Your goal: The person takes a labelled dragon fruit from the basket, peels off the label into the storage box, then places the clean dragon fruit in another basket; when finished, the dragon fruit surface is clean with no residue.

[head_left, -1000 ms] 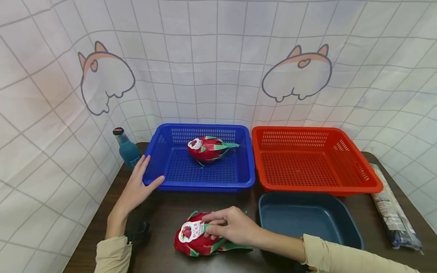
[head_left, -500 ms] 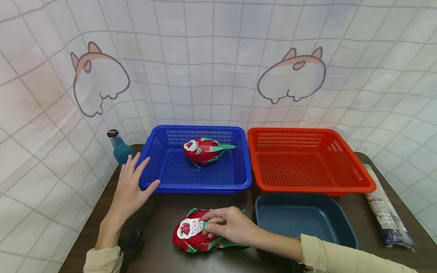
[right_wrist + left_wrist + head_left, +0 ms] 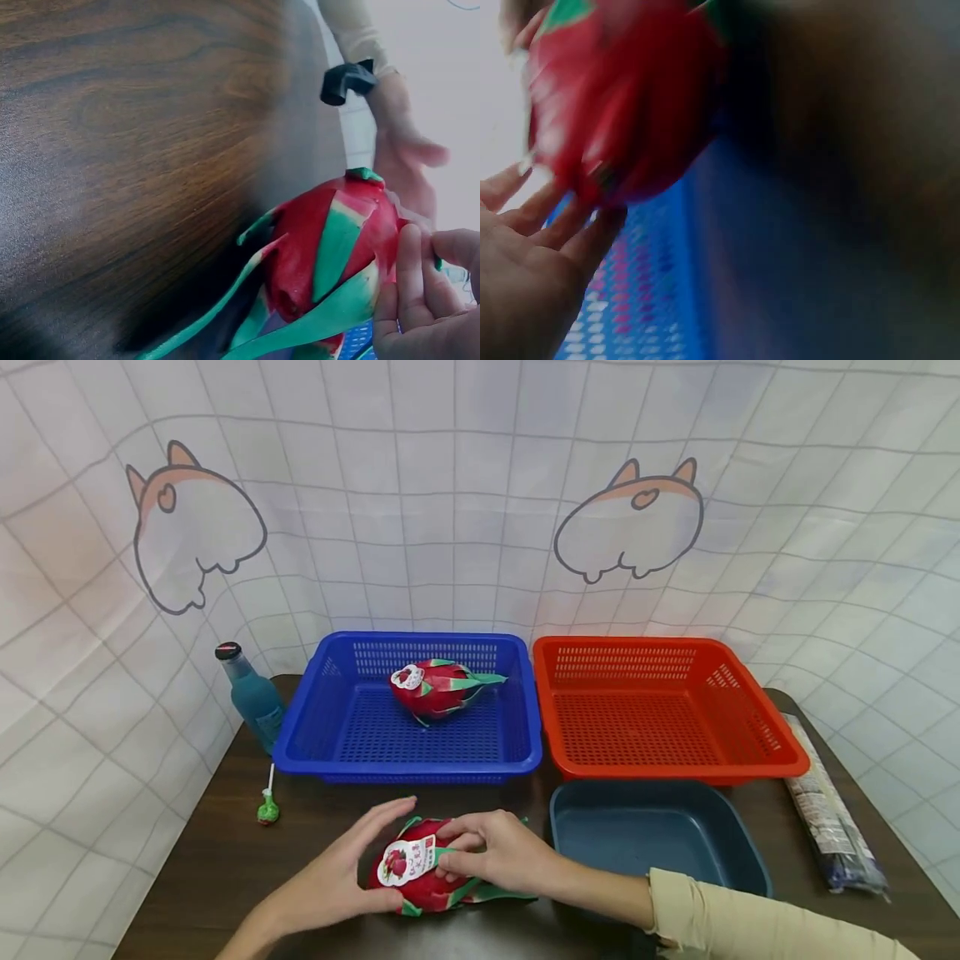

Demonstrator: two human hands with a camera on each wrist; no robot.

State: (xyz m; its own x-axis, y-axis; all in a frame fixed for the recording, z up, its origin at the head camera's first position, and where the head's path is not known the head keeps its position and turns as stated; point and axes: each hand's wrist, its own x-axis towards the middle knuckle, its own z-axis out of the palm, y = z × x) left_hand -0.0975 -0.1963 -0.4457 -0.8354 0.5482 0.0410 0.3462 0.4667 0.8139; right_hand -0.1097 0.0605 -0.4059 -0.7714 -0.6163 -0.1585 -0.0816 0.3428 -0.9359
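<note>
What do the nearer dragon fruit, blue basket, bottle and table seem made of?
Dragon fruit: smooth, softly shiny skin; real or plastic replica, I can't tell.
Blue basket: likely glossy moulded plastic, given its evenly perforated walls.
Bottle: probably glass, perhaps plastic; its greyish neck looks see-through.
Table: wood or wood-look laminate; dark grain shows, with a sheen.

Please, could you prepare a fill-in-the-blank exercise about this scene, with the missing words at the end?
1. The left hand and the right hand are at the nearer dragon fruit, which has a mostly ____ label.
2. The farther dragon fruit lies in the ____ basket.
3. In the head view, the bottle is to the ____ of that basket.

Missing words: white; blue; left.
</note>
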